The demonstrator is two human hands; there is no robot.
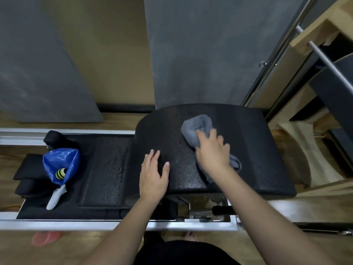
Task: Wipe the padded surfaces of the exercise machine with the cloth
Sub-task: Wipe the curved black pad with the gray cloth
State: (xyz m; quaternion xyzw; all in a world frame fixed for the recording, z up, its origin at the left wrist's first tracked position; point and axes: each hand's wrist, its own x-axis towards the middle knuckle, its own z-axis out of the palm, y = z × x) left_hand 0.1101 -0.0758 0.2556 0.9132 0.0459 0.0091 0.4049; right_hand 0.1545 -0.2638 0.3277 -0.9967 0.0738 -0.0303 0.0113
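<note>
— Looking at the middle of the frame, what is the right hand point(212, 150) doing?

— It presses down on a grey cloth point(198, 129), fingers curled over the bunched fabric and gripping it. The cloth lies on the black arched pad point(248, 142) of the exercise machine, right of centre, with one end bunched above the hand and another end trailing out lower right of the wrist.

— And the left hand point(153, 175)?

— Flat and open, fingers spread narrowly, palm resting on the same pad near its lower left edge. It holds nothing. The two hands are near each other but apart.

— Is the pad's surface dry?

— Small droplets glint on it left of the cloth, and more show on the flat black padded carriage point(107, 169) to the left of centre.

— What else lies on the machine?

— At the left of the frame a blue bag point(59, 161) sits on the carriage end, with a yellow-and-black striped item point(60, 173) in it and a white spray handle point(55, 197) sticking out below. A silver metal rail point(95, 225) runs across the lower part of the frame, and a pink object point(45, 238) lies blurred on the wooden floor point(267, 243) at the lower left.
</note>
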